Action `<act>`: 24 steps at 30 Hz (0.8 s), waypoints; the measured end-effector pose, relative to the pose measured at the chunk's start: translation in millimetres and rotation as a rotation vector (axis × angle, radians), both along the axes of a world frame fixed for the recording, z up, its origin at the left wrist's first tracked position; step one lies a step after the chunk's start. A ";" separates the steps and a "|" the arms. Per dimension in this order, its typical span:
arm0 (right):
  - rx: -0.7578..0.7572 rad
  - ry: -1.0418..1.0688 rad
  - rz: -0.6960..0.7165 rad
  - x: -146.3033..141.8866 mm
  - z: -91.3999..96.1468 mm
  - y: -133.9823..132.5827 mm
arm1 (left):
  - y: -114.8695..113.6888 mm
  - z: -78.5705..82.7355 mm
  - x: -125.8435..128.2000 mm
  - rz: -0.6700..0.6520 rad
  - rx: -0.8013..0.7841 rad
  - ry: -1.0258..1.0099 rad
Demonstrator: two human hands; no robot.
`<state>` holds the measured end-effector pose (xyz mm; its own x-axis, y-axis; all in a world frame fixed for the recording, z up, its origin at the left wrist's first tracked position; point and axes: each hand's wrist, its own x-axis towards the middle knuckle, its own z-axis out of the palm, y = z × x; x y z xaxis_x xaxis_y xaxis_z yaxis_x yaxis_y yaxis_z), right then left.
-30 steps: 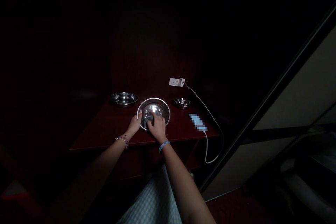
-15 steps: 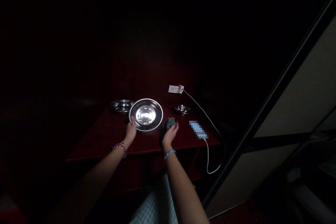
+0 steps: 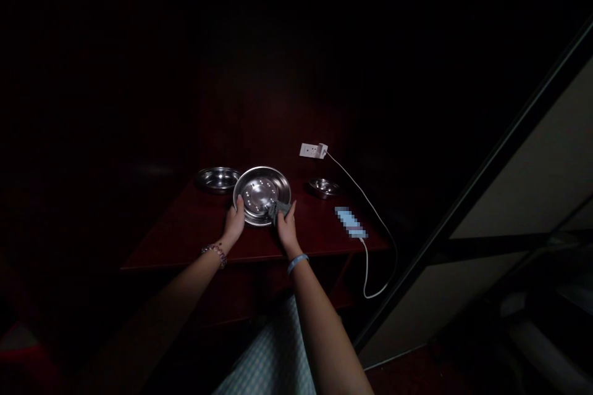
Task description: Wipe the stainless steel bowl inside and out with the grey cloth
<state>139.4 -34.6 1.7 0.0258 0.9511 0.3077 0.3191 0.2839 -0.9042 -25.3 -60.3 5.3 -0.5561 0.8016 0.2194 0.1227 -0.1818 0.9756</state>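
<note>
Tabletop: dark red, dim; carries the other metalware [image 3: 176, 241]
Held bowl: metal, tilted toward the wearer above the tabletop's front part; base contact can't tell [image 3: 259, 190]
Back-left bowl: metal, upright on the tabletop, partly hidden by the held bowl [image 3: 217, 179]
Left hand: clamped on the held bowl's left rim, thumb inside; same grip as a second ago [image 3: 234, 222]
Right hand: pinching the cloth at the lower-right rim; was inside the bowl, then clear of it to the right, now back [image 3: 287, 228]
Small bowl: metal, upright, back right, untouched [image 3: 323, 187]
Cloth: grey, bunched, against the bowl's lower-right edge; inner floor now mostly uncovered [image 3: 279, 210]
Change means: likely wiping moved from floor to rim; bowl probably unfinished
</note>
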 end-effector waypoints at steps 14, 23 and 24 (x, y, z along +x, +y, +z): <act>0.022 0.156 -0.028 1.5 -2.5 0.1 | 1.4 1.9 6.5 -0.182 0.060 -0.130; -0.040 0.075 -0.126 3.3 -3.2 3.4 | 4.5 0.4 6.8 -0.225 0.110 -0.144; -0.039 0.083 -0.138 3.3 -3.4 3.6 | 4.6 0.0 7.0 -0.230 0.109 -0.152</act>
<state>142.7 -31.0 -1.7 0.1803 0.9482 0.2617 0.2768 0.2064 -0.9385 -18.2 -55.7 5.3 -0.3953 0.8869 0.2390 -0.0796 -0.2923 0.9530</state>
